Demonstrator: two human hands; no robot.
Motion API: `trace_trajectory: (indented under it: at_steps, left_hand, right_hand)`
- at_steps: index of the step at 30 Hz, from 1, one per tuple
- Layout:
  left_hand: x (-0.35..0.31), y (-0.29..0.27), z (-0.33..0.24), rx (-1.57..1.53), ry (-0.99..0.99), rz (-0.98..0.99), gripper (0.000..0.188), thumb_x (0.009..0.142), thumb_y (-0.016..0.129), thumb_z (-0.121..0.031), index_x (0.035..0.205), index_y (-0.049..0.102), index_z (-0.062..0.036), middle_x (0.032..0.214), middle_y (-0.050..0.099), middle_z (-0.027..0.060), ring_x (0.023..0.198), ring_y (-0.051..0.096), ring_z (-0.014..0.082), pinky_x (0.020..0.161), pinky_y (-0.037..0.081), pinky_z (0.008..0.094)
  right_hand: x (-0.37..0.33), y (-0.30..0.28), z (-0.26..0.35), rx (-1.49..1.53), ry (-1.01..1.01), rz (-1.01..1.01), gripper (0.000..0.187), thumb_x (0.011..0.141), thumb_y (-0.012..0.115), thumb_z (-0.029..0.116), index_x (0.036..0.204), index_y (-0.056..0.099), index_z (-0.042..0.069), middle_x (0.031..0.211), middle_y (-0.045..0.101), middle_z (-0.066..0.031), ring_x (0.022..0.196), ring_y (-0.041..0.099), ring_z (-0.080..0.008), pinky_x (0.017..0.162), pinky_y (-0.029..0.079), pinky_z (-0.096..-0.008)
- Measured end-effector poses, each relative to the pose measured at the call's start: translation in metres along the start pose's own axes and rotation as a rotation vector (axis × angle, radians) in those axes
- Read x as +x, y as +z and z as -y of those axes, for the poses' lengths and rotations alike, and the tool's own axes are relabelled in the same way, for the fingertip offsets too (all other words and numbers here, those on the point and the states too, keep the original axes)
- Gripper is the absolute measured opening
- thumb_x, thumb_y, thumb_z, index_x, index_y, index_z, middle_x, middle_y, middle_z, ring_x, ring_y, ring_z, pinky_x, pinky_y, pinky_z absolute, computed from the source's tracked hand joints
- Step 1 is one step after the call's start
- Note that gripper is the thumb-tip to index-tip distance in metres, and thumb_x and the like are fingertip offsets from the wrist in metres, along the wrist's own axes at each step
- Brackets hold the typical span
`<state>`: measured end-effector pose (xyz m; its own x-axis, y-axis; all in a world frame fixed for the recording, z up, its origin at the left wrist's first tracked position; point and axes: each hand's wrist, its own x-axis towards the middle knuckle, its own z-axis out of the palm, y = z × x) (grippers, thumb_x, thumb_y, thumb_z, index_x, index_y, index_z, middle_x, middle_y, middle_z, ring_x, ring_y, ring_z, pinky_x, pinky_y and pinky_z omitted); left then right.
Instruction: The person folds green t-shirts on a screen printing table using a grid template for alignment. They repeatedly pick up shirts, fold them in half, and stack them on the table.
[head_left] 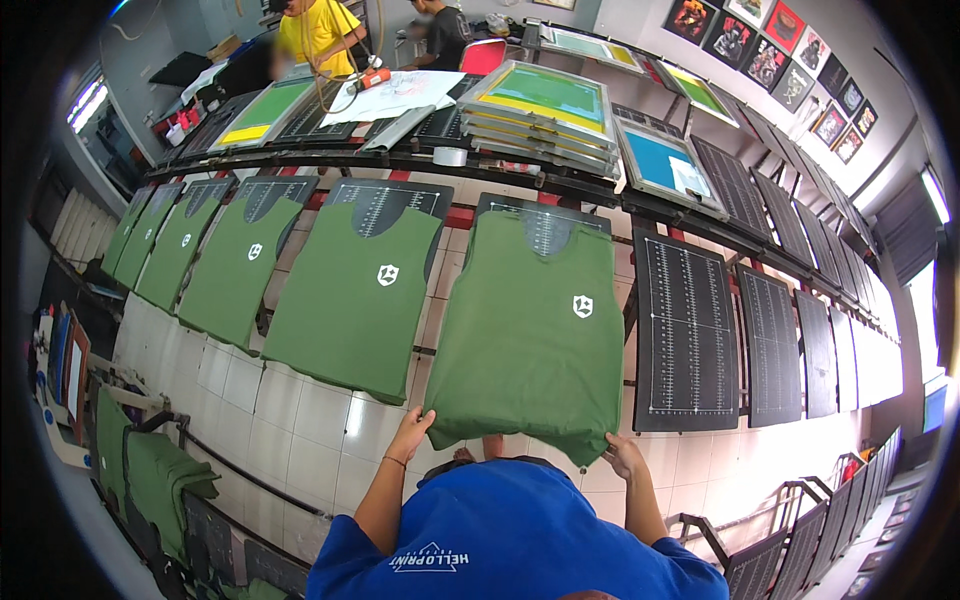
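A green shirt panel [520, 350] with a small white shield print lies over a black gridded board [545, 225] in front of me. Its lower hem sags off the near end of the board. My left hand [412, 432] pinches the left corner of that hem, and my right hand [625, 455] grips the right corner. To the left, another green panel [345, 290] with the same print covers the neighbouring board. Several more printed green panels [235, 260] lie on boards farther left.
Bare black boards [686, 330] continue to the right. Behind stand stacked framed screens [540, 110], a blue screen [665, 165] and a tape roll [450, 156]. Green fabric [165, 480] hangs on a rack at lower left. A person in yellow [325, 40] and another in dark clothes [445, 38] are at the back.
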<state>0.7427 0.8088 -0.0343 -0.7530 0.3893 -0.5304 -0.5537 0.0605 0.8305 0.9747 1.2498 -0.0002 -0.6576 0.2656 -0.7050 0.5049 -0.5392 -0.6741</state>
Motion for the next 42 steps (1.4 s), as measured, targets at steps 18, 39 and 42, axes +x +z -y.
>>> trace_trajectory:
  at_steps: [18, 39, 42]
  left_hand:
    - [-0.004, 0.011, -0.070, 0.079, -0.180, 0.131, 0.058, 0.090, 0.064, -0.038, 0.121, 0.055, 0.0105, 0.114, 0.064, 0.0138, 0.105, 0.059, 0.0196, 0.093, 0.044, 0.0308]
    - [-0.042, -0.057, -0.499, -0.260, 0.939, 0.402, 0.040, 0.096, 0.056, -0.036, 0.106, 0.063, 0.0014, 0.096, 0.068, 0.0048, 0.083, 0.062, 0.0091, 0.077, 0.050, 0.0229]
    - [-0.078, -0.122, -0.523, -0.218, 0.958, 0.436, 0.037, 0.098, 0.054, -0.032, 0.111, 0.060, 0.0021, 0.101, 0.066, 0.0053, 0.086, 0.062, 0.0086, 0.078, 0.050, 0.0228]
  right_hand:
    - [0.017, 0.000, 0.006, 0.177, 0.144, 0.066, 0.058, 0.089, 0.065, 0.028, 0.129, 0.046, -0.008, 0.126, 0.057, -0.0201, 0.113, 0.058, -0.0315, 0.097, 0.046, -0.0434]
    - [-0.183, 0.317, 0.375, 0.315, -1.165, -0.109, 0.044, 0.091, 0.057, 0.030, 0.119, 0.055, -0.004, 0.110, 0.063, -0.0160, 0.096, 0.064, -0.0253, 0.083, 0.053, -0.0370]
    - [-0.188, 0.370, 0.355, 0.291, -1.286, -0.096, 0.044, 0.090, 0.056, 0.032, 0.116, 0.057, -0.004, 0.106, 0.064, -0.0157, 0.089, 0.065, -0.0224, 0.077, 0.054, -0.0337]
